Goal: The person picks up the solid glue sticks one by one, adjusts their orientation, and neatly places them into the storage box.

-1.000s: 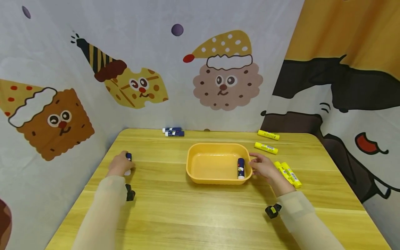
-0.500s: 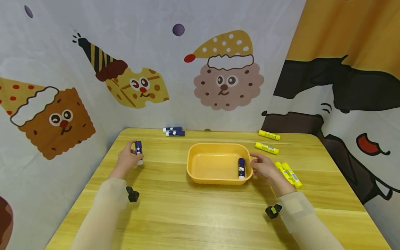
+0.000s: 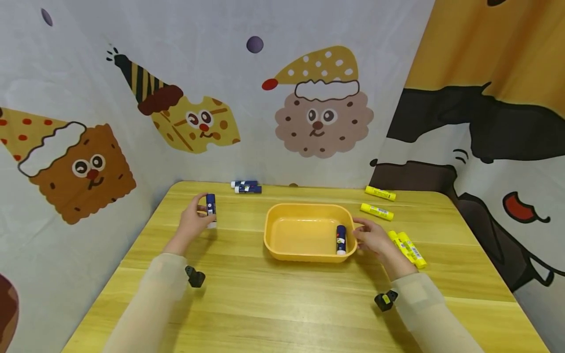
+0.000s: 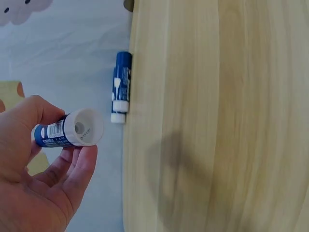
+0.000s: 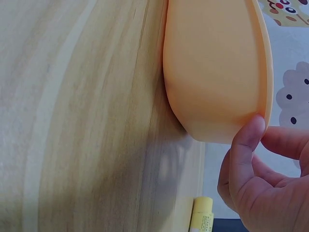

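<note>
My left hand (image 3: 194, 220) holds a blue glue stick (image 3: 211, 208) upright above the left part of the table, its white end down. In the left wrist view, thumb and fingers wrap the blue glue stick (image 4: 54, 134), and its hollow white end faces the camera. At the right end of a yellow-orange plastic basin (image 3: 287, 256), my right hand (image 3: 372, 236) pinches the rim. The right wrist view shows the thumb and a finger meeting at the edge of the basin (image 5: 217, 72). Inside the basin lies another blue glue stick (image 3: 341, 239), near its right wall.
Two blue glue sticks (image 3: 248, 189) lie side by side at the table's back edge. Several yellow glue sticks (image 3: 376, 212) lie right of the basin, two of them (image 3: 412, 250) close to my right wrist. A printed cloth (image 3: 260, 147) hangs behind the wooden table (image 3: 282, 309).
My left hand has lifted the blue glue stick and carried it to the right, toward the basin. The right hand has stayed at the basin's rim.
</note>
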Action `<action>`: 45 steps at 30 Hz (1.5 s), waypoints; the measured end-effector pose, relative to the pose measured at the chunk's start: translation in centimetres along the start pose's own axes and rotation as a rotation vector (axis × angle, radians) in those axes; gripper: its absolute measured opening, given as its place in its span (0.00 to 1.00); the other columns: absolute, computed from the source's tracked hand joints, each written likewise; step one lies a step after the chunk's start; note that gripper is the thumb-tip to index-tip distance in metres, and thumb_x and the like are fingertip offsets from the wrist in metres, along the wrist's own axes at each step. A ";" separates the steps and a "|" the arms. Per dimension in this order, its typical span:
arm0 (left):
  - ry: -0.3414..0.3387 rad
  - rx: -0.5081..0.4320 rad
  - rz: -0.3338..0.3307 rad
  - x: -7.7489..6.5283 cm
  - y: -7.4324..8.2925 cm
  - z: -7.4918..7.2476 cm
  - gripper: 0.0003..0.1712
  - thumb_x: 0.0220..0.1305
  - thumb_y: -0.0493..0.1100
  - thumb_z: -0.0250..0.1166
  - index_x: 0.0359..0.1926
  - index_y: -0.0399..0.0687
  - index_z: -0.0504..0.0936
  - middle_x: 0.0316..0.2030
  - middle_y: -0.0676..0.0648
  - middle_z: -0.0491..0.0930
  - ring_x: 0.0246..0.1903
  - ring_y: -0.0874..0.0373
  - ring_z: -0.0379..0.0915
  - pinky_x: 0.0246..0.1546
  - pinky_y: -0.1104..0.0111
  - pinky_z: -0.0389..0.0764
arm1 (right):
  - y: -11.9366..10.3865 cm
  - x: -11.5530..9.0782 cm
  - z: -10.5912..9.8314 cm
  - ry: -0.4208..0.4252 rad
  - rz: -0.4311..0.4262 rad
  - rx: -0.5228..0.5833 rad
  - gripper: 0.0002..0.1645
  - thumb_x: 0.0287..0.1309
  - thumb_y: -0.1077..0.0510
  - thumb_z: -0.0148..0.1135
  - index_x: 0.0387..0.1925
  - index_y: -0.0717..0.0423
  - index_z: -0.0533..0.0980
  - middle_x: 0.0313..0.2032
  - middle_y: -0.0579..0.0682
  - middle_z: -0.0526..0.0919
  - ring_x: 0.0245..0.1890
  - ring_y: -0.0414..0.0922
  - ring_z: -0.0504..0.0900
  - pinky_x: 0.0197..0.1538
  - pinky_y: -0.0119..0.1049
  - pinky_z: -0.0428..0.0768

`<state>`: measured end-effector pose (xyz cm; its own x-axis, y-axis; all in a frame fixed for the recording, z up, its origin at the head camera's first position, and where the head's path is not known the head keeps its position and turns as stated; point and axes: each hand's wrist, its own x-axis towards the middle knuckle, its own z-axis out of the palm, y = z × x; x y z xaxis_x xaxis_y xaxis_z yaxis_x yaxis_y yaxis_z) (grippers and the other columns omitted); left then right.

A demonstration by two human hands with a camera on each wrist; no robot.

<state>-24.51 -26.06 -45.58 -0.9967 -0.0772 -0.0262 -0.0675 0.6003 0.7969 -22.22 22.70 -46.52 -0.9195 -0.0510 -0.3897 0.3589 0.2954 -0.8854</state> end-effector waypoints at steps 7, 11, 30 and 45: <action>-0.008 -0.074 0.028 0.0 1.4 1.1 0.44 0.60 0.39 0.63 0.73 0.59 0.52 0.50 0.36 0.69 0.42 0.46 0.73 0.34 0.66 0.80 | -0.2 -0.2 0.0 0.010 0.006 0.007 0.32 0.66 0.63 0.51 0.70 0.58 0.57 0.41 0.53 0.69 0.32 0.42 0.73 0.37 0.37 0.80; -0.025 -0.106 0.023 -0.1 2.5 1.9 0.44 0.60 0.39 0.64 0.73 0.61 0.52 0.50 0.37 0.69 0.42 0.48 0.73 0.33 0.66 0.81 | -0.3 -0.3 0.2 0.008 0.010 0.016 0.32 0.66 0.64 0.51 0.70 0.58 0.57 0.41 0.53 0.69 0.33 0.43 0.73 0.37 0.37 0.80; -0.096 -0.181 0.115 -0.6 6.5 5.4 0.44 0.56 0.39 0.67 0.71 0.61 0.57 0.49 0.39 0.74 0.44 0.46 0.75 0.33 0.66 0.83 | -0.5 -0.5 0.3 0.021 0.018 0.012 0.32 0.66 0.63 0.51 0.70 0.55 0.58 0.41 0.52 0.69 0.34 0.43 0.72 0.36 0.35 0.79; -0.230 -0.299 0.095 -2.2 12.8 13.7 0.42 0.56 0.37 0.68 0.69 0.63 0.61 0.45 0.41 0.73 0.35 0.52 0.75 0.33 0.61 0.84 | 0.0 0.0 0.2 0.042 0.013 0.024 0.31 0.66 0.64 0.51 0.69 0.55 0.59 0.42 0.53 0.68 0.34 0.44 0.73 0.37 0.37 0.80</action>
<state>-23.83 -7.27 -43.56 -0.9843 0.1691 -0.0513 0.0084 0.3349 0.9422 -22.17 22.51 -46.51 -0.9203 -0.0069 -0.3911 0.3745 0.2726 -0.8862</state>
